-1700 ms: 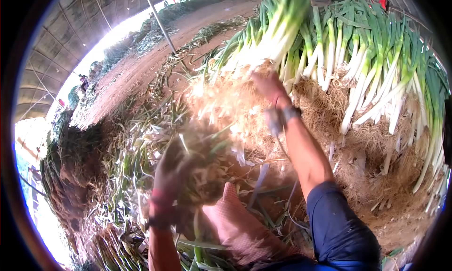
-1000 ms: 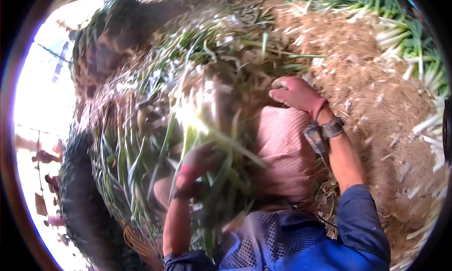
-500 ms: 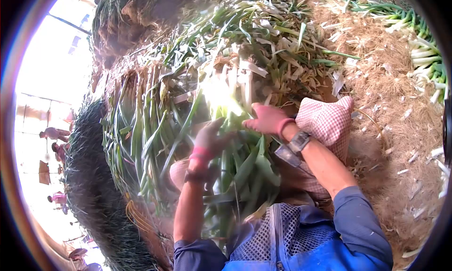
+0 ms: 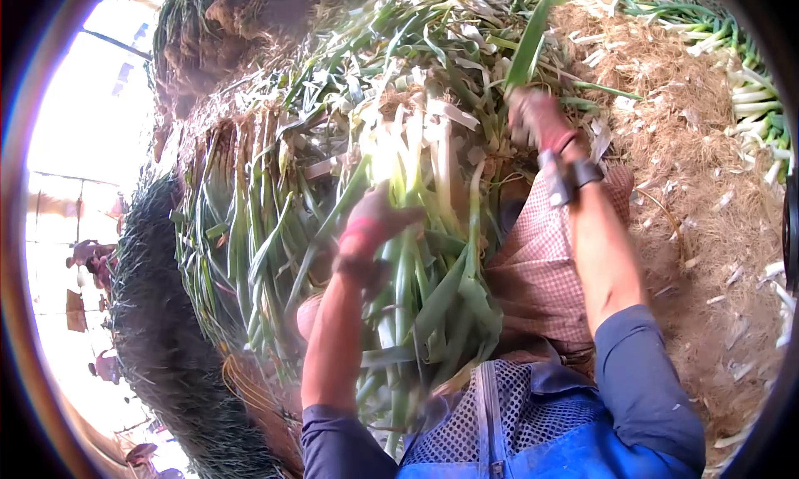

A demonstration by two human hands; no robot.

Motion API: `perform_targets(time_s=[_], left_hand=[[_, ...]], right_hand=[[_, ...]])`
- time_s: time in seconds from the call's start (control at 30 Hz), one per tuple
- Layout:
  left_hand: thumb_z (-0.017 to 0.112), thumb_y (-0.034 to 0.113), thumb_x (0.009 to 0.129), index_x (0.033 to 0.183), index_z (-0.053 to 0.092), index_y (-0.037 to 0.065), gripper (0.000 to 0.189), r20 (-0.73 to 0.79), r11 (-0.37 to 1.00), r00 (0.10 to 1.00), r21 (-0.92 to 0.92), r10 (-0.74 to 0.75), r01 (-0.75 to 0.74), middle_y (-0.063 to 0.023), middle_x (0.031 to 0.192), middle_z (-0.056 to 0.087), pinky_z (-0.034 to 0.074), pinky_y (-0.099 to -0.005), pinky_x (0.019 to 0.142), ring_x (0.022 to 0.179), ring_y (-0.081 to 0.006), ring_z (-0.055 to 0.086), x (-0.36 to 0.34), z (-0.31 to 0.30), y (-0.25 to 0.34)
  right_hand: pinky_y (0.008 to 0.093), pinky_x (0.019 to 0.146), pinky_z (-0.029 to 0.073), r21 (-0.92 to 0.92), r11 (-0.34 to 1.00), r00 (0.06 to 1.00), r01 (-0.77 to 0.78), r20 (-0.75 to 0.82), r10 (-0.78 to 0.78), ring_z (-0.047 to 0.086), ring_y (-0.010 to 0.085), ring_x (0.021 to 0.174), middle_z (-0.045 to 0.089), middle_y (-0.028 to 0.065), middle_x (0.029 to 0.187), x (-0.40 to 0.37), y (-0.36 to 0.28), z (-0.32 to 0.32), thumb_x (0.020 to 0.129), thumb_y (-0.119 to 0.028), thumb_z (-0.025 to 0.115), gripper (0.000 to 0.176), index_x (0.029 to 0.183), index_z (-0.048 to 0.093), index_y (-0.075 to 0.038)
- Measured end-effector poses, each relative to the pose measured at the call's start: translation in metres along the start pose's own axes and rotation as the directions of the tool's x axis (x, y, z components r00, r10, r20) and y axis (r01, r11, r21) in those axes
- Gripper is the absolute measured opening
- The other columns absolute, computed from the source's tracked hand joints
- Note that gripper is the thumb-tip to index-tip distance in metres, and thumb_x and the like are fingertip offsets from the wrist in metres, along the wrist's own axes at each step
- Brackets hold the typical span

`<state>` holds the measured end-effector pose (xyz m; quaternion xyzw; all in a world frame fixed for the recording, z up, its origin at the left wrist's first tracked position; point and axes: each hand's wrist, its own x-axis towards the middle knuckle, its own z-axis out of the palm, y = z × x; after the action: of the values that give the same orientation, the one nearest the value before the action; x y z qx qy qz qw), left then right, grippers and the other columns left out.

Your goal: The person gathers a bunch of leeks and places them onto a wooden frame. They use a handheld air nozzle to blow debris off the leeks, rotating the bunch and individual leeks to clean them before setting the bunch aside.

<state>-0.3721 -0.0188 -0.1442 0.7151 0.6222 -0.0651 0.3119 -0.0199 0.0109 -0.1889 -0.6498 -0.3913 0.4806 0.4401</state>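
Observation:
My left hand [image 4: 374, 219], in a dusty pink glove, lies at the pale stalks of a green onion [image 4: 406, 258], its thumb across them and its fingers partly hidden. The white lower stems and roots point away from me, while the broad leaves fall towards my lap. Farther out on the right, my right hand [image 4: 539, 119], gloved too and blurred, is closed round a strip of green onion leaf [image 4: 529, 50] that sticks up from it. Below that wrist is my knee, covered in red checked cloth [image 4: 541, 271].
Loose leaves and peelings [image 4: 374, 63] are heaped beyond my hands. Several rooted onions [image 4: 241, 179] stand stacked at the left, beside a dark green pile [image 4: 158, 312]. Trimmed onions [image 4: 753, 104] lie at far right, past ground strewn with roots [image 4: 666, 146]. People [image 4: 96, 258] are at far left.
My right hand has left the stalks near my left hand and swung up and to the right, with a leaf strip now in it. My left hand has stayed nearly in place.

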Motion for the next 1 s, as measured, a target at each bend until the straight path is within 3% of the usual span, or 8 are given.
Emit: perform_targets(time_s=[0.1,0.17,0.3,0.43,0.53,0.67,0.83,1.0], left_hand=[[0.089,0.061,0.076,0.158,0.039,-0.008,0.118,0.084,0.989,0.989,0.098,-0.121,0.112,-0.0344,0.151,0.054,0.045,-0.0429,0.118,0.144,-0.0387,0.054,0.017,0.008,0.007],[0.09,0.058,0.076,0.156,0.041,-0.008,0.115,0.043,0.985,0.987,0.084,-0.156,0.152,-0.0334,0.148,0.057,0.048,-0.0427,0.116,0.141,-0.0381,0.057,0.023,0.019,0.007],[0.091,0.041,0.078,0.142,0.055,-0.005,0.087,0.138,0.925,0.982,-0.342,-0.127,0.168,-0.0197,0.122,0.073,0.056,-0.0376,0.1,0.111,-0.0285,0.072,0.022,0.022,-0.016],[0.085,0.017,0.08,0.118,0.074,0.001,0.042,0.136,0.822,0.987,-0.549,-0.088,0.149,-0.0059,0.099,0.077,0.058,-0.0311,0.081,0.085,-0.0164,0.071,0.021,0.013,-0.036],[0.081,0.012,0.083,0.116,0.075,-0.001,0.036,0.066,0.805,0.982,-0.565,-0.176,0.182,-0.0064,0.097,0.077,0.058,-0.0305,0.076,0.079,-0.0155,0.07,0.022,0.013,-0.074],[0.078,0.006,0.087,0.116,0.072,-0.005,0.031,0.009,0.724,0.987,-0.679,-0.158,0.122,-0.0078,0.095,0.077,0.059,-0.031,0.069,0.075,-0.0156,0.071,0.009,0.0,-0.094],[0.08,0.005,0.085,0.116,0.072,-0.004,0.033,0.084,0.568,0.983,-0.807,-0.162,0.163,-0.0096,0.097,0.078,0.061,-0.0305,0.074,0.078,-0.0177,0.073,0.028,0.031,-0.12],[0.081,0.013,0.089,0.12,0.073,-0.001,0.035,0.185,0.559,0.968,-0.791,-0.172,0.25,-0.0062,0.102,0.077,0.059,-0.0317,0.079,0.084,-0.0166,0.072,0.034,0.039,-0.11]], right_hand=[[0.0391,0.063,0.057,-0.331,0.938,0.978,-0.101,0.137,0.154,0.066,0.0242,0.069,0.067,0.0117,0.081,-0.009,0.115,0.052,0.101,-0.059,0.062,0.058,0.093,0.07,-0.002],[0.0476,0.084,0.058,-0.588,0.809,0.974,0.015,0.192,0.122,0.074,0.0409,0.096,0.075,0.0281,0.098,-0.02,0.178,0.089,0.099,-0.053,0.061,0.057,0.104,0.073,0.003],[0.0462,0.085,0.058,-0.74,0.477,0.84,0.475,0.542,0.005,0.074,0.0426,0.103,0.074,0.0266,0.107,-0.032,0.209,0.11,0.1,-0.033,0.062,0.028,0.113,0.077,-0.013],[0.0362,0.078,0.057,-0.161,0.984,0.977,0.073,0.211,-0.038,0.074,0.0261,0.082,0.076,0.0156,0.09,-0.038,0.193,0.107,0.09,-0.032,0.077,0.04,0.102,0.073,0.006],[0.0316,0.076,0.056,0.603,0.787,0.991,-0.13,0.083,0.1,0.069,0.0185,0.08,0.073,0.0083,0.09,-0.061,0.114,0.1,0.084,-0.026,0.082,0.042,0.107,0.07,0.007],[0.0297,0.076,0.054,0.319,0.935,0.98,0.153,0.076,-0.186,0.067,0.017,0.081,0.073,0.012,0.095,-0.06,0.064,0.101,0.084,-0.032,0.077,0.05,0.112,0.067,0.008],[0.0383,0.109,0.051,-0.265,0.964,0.936,0.021,0.345,0.075,0.067,0.0363,0.128,0.068,0.0309,0.135,-0.049,0.085,0.134,0.087,-0.043,0.076,0.085,0.152,0.049,0.006],[0.0384,0.116,0.045,-0.262,0.952,0.941,-0.155,0.253,0.223,0.06,0.0383,0.138,0.057,0.0304,0.151,-0.064,0.069,0.153,0.088,-0.048,0.074,0.103,0.164,0.026,0.004]])
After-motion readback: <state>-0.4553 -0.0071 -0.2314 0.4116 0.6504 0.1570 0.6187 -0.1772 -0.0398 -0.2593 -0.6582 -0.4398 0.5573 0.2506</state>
